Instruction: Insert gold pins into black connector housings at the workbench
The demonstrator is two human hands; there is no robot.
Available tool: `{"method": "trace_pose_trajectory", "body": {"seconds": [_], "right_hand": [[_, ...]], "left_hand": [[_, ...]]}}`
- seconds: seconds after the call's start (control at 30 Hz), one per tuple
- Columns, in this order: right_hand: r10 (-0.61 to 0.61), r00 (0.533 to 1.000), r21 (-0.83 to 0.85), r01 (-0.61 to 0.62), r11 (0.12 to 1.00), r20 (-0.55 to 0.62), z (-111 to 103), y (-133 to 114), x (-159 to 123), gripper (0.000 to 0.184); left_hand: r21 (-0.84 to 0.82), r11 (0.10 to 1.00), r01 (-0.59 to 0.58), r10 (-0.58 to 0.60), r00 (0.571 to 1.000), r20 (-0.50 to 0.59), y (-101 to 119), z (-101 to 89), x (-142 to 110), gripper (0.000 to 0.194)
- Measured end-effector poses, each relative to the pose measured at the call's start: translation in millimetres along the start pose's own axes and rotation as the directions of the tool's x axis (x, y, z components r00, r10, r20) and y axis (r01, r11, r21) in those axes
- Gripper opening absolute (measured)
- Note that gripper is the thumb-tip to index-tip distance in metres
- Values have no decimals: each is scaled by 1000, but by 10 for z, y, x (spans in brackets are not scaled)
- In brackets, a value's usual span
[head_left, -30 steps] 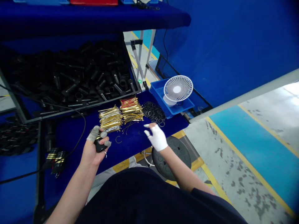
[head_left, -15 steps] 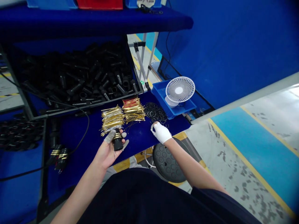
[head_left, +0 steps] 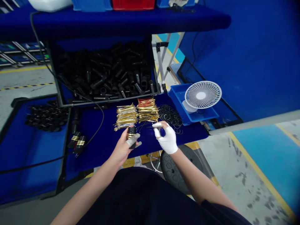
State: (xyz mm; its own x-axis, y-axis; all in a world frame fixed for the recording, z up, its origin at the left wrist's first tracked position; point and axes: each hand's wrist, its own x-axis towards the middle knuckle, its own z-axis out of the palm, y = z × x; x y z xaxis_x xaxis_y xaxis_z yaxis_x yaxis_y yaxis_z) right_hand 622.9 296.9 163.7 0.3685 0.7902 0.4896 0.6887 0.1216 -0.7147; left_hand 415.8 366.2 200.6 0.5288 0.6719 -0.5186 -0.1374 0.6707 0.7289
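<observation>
My left hand [head_left: 121, 150], with grey covers on some fingertips, is wrapped round a black cylinder with gold rings [head_left: 131, 130]. It holds this part above the blue table, at the near edge of a bundle of gold and silver pins [head_left: 126, 116]. In a white fingerless-tipped glove, my right hand [head_left: 168, 139] has thumb and forefinger curled into a pinch. Whatever is between those fingertips is too small to make out. Just beyond it lies a heap of thin black rings [head_left: 170, 113]. A second bundle of gold and red pins [head_left: 148, 112] sits between the heap and the first bundle.
Black tubular parts fill a large bin [head_left: 105, 73] behind the pins. A white fan [head_left: 202, 94] stands in a blue tray [head_left: 181, 117] at the right. Two gold-ringed cylinders [head_left: 78, 142] and a black cable [head_left: 103, 117] lie at the left. Below is a round stool [head_left: 175, 168].
My right hand has come away from the heap of rings, toward my left hand. My left thumb has shifted across the cylinder. The view has swung left.
</observation>
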Motion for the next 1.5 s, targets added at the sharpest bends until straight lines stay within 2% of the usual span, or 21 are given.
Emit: {"method": "trace_pose_trajectory", "body": {"seconds": [0.07,0.17,0.3,0.43,0.5,0.57,0.63,0.7,0.77,0.87,0.93,0.97,1.0,1.07,1.13,1.17,1.2,1.27,1.33,1.37,1.5], "right_hand": [[-66,996,149,75,986,-60,69,-251,-29,20],[-99,993,223,113,968,-70,166,-445,-85,29],[-127,991,218,133,967,-40,224,-402,-137,36],[-166,986,174,158,972,34,193,-342,-160,36],[-99,989,191,77,979,106,187,-356,-152,28],[59,982,251,-104,962,179,202,-383,-135,27],[194,938,323,-286,902,286,228,-410,-120,38],[240,877,357,-401,843,417,259,-438,-114,45],[251,845,372,-449,812,472,294,-471,-114,47],[234,860,412,-435,801,452,376,-520,-108,47],[155,848,467,-421,777,507,462,-537,-101,42],[105,832,501,-423,755,544,515,-539,-99,39],[62,816,531,-429,731,574,573,-536,-99,38],[10,788,560,-445,699,615,699,-526,-94,38],[-20,741,512,-443,736,671,834,-513,-61,35],[-23,706,446,-422,789,708,903,-504,-27,33],[-12,663,337,-365,868,748,975,-493,18,31],[71,595,26,-153,988,801,1122,-463,121,28],[175,581,-246,45,968,795,1267,-430,203,24],[210,579,-322,97,942,788,1334,-418,223,22],[245,555,-394,165,904,795,1478,-411,194,26]], "left_hand": [[86,995,-55,56,998,-8,-12,43,-32,80],[138,983,-125,121,992,37,-8,75,-70,79],[125,986,-114,105,992,75,31,93,-117,78],[92,990,-104,101,994,36,68,120,-132,76],[114,982,-151,150,989,15,74,128,-123,69],[130,972,-196,191,980,51,82,124,-116,64],[118,972,-204,187,972,140,101,105,-123,63],[118,975,-190,162,965,207,130,74,-151,61],[155,967,-203,168,963,212,150,33,-195,58],[191,945,-265,246,962,117,107,-44,-254,66],[159,965,-210,205,978,46,18,-115,-268,69],[118,985,-130,126,991,37,-36,-159,-268,66],[60,998,-25,21,998,55,-88,-209,-263,63],[-88,979,183,-167,973,158,-170,-324,-250,64],[-243,922,301,-239,937,254,-200,-453,-236,66],[-317,893,319,-242,935,259,-196,-519,-230,64],[-389,869,307,-237,947,218,-182,-582,-224,62],[-496,838,229,-235,971,50,-139,-693,-214,58],[-537,835,118,-219,967,-128,-93,-774,-207,53],[-536,840,78,-205,962,-181,-74,-800,-206,48],[-484,875,22,-155,959,-236,-22,-830,-210,33]]}}
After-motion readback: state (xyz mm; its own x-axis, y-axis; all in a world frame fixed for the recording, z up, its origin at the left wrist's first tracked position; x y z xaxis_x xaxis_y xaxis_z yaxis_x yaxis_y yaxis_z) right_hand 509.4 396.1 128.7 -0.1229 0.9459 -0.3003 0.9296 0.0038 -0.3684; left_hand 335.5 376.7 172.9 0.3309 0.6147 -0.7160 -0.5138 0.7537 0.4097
